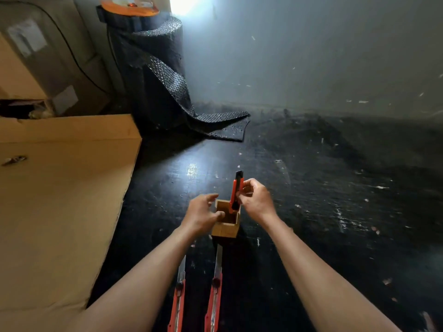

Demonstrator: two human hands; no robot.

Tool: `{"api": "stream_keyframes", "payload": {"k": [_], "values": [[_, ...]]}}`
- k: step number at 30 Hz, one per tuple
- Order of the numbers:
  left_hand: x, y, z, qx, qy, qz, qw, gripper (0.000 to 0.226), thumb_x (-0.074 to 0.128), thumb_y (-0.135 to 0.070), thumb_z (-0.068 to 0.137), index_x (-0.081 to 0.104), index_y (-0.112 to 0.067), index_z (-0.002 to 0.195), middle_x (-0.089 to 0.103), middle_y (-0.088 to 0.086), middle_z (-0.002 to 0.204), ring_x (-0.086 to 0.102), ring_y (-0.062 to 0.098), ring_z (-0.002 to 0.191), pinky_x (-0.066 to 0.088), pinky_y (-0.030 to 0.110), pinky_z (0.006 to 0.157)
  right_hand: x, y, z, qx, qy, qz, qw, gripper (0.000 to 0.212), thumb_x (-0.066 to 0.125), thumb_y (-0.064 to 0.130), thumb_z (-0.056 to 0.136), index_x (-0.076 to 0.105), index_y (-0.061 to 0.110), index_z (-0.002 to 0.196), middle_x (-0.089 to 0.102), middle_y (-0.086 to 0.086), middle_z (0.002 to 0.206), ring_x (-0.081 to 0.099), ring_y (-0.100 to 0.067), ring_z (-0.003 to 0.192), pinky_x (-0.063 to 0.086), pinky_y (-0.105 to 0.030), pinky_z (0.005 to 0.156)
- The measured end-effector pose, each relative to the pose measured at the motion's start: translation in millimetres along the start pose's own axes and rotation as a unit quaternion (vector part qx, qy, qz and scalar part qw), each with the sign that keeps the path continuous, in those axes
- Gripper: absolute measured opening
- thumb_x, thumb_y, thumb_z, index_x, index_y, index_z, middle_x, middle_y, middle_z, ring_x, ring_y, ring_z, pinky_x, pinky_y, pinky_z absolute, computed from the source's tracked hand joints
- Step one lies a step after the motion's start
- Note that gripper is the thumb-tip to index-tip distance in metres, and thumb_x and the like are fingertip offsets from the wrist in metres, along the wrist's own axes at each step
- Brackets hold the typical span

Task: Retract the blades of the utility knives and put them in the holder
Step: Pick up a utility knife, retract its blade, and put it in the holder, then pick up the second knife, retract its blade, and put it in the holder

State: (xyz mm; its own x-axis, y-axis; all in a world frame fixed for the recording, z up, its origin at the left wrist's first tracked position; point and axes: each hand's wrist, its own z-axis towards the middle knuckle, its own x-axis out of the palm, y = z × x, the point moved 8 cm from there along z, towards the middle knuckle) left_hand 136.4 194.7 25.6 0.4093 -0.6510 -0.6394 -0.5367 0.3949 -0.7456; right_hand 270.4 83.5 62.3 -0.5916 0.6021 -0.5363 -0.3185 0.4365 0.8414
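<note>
A small square wooden holder (226, 230) stands on the dark floor between my hands. My right hand (256, 200) grips an orange utility knife (236, 188) upright, its lower end dipping into the holder's opening and its black end pointing up. My left hand (203, 210) rests against the holder's left rim with fingers curled and apart, thumb on the edge. Two more orange utility knives lie on the floor nearer me, one on the left (178, 298) and one on the right (215, 293), both with long metal blades extended toward the holder.
Large cardboard boxes (60, 188) fill the left side. A roll of black bubble wrap (155, 75) stands behind, its loose end trailing on the floor, with an orange tape reel (130, 7) on top. A grey wall bounds the dark scuffed floor (323, 200).
</note>
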Motion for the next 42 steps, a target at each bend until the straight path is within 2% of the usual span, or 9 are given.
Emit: {"api": "stream_keyframes", "payload": {"k": [5, 10, 14, 19, 24, 28, 32, 36, 42], "values": [[19.5, 21.6, -2.0, -0.018, 0.013, 0.008, 1.0, 0.087, 0.092, -0.033, 0.069, 0.054, -0.017, 0.146, 0.063, 0.008, 0.138, 0.063, 0.024, 0.123, 0.053, 0.043, 0.105, 17.0, -23.9, 2.2, 0.021, 0.024, -0.03, 0.999, 0.011, 0.071, 0.011, 0.091, 0.065, 0.015, 0.1, 0.069, 0.005, 0.086, 0.063, 0.013, 0.06, 0.043, -0.005, 0.049], [24.3, 22.3, -5.7, -0.016, 0.002, -0.026, 1.0, 0.083, 0.091, -0.025, 0.073, 0.054, -0.015, 0.147, 0.067, 0.005, 0.135, 0.066, 0.018, 0.117, 0.049, 0.028, 0.098, 27.2, -35.2, 5.9, 0.031, 0.029, -0.07, 0.997, 0.009, 0.072, 0.021, 0.088, 0.068, 0.023, 0.096, 0.075, 0.002, 0.092, 0.069, -0.014, 0.082, 0.048, -0.021, 0.06], [23.9, 21.5, -7.5, -0.013, 0.004, -0.046, 0.999, 0.077, 0.09, -0.022, 0.075, 0.057, -0.017, 0.145, 0.068, 0.003, 0.132, 0.064, 0.013, 0.113, 0.047, 0.024, 0.093, 25.5, -37.9, 7.0, 0.042, 0.009, -0.094, 0.995, 0.004, 0.066, 0.023, 0.095, 0.069, 0.02, 0.096, 0.074, 0.0, 0.093, 0.069, -0.018, 0.087, 0.058, -0.037, 0.075], [21.2, 15.3, -13.3, -0.004, 0.004, -0.06, 0.998, 0.062, 0.085, -0.015, 0.081, 0.062, -0.02, 0.139, 0.068, 0.005, 0.132, 0.063, 0.017, 0.115, 0.049, 0.032, 0.096, 19.5, -33.7, -0.1, 0.03, 0.001, -0.116, 0.993, 0.008, 0.065, 0.02, 0.097, 0.068, 0.017, 0.103, 0.072, -0.003, 0.099, 0.068, -0.019, 0.09, 0.054, -0.03, 0.071], [15.7, 22.7, -28.9, -0.017, -0.015, -0.055, 0.998, 0.074, 0.086, -0.018, 0.081, 0.052, -0.012, 0.147, 0.063, 0.011, 0.141, 0.064, 0.025, 0.123, 0.054, 0.042, 0.101, 15.7, -34.0, -21.0, 0.029, -0.005, -0.129, 0.991, 0.012, 0.066, 0.021, 0.095, 0.067, 0.018, 0.106, 0.074, -0.003, 0.105, 0.069, -0.02, 0.096, 0.06, -0.039, 0.082], [15.2, 30.9, -51.3, -0.018, -0.036, -0.026, 0.999, 0.071, 0.085, -0.02, 0.082, 0.054, -0.01, 0.145, 0.065, 0.01, 0.138, 0.066, 0.022, 0.119, 0.054, 0.036, 0.101, 20.0, -39.6, -49.1, 0.04, -0.002, -0.137, 0.99, 0.014, 0.065, 0.022, 0.095, 0.066, 0.019, 0.108, 0.073, -0.002, 0.107, 0.069, -0.019, 0.098, 0.06, -0.038, 0.082], [25.8, 39.3, -80.5, -0.01, -0.024, -0.006, 1.0, 0.053, 0.081, -0.013, 0.085, 0.064, -0.014, 0.135, 0.073, 0.007, 0.122, 0.068, 0.022, 0.114, 0.051, 0.029, 0.096, 41.8, -57.9, -85.2, 0.081, 0.056, -0.156, 0.983, 0.014, 0.065, 0.026, 0.093, 0.065, 0.026, 0.107, 0.071, 0.002, 0.102, 0.068, -0.017, 0.094, 0.059, -0.042, 0.084], [47.1, 58.3, -103.8, -0.031, 0.027, 0.005, 0.999, 0.048, 0.077, -0.011, 0.087, 0.066, -0.016, 0.133, 0.072, 0.003, 0.127, 0.066, 0.018, 0.12, 0.051, 0.028, 0.1, 68.1, -80.0, -121.0, 0.12, 0.11, -0.173, 0.971, 0.025, 0.066, 0.027, 0.093, 0.065, 0.026, 0.117, 0.07, 0.002, 0.109, 0.067, -0.017, 0.098, 0.058, -0.043, 0.087], [75.9, 89.5, -133.9, -0.072, 0.102, 0.025, 0.992, 0.036, 0.076, -0.013, 0.088, 0.071, -0.018, 0.123, 0.076, -0.001, 0.115, 0.07, 0.014, 0.111, 0.058, 0.033, 0.094, 96.8, -111.6, -170.9, 0.167, 0.169, -0.2, 0.951, 0.036, 0.067, 0.026, 0.093, 0.063, 0.023, 0.128, 0.069, -0.002, 0.12, 0.068, -0.019, 0.103, 0.058, -0.041, 0.088]]}}
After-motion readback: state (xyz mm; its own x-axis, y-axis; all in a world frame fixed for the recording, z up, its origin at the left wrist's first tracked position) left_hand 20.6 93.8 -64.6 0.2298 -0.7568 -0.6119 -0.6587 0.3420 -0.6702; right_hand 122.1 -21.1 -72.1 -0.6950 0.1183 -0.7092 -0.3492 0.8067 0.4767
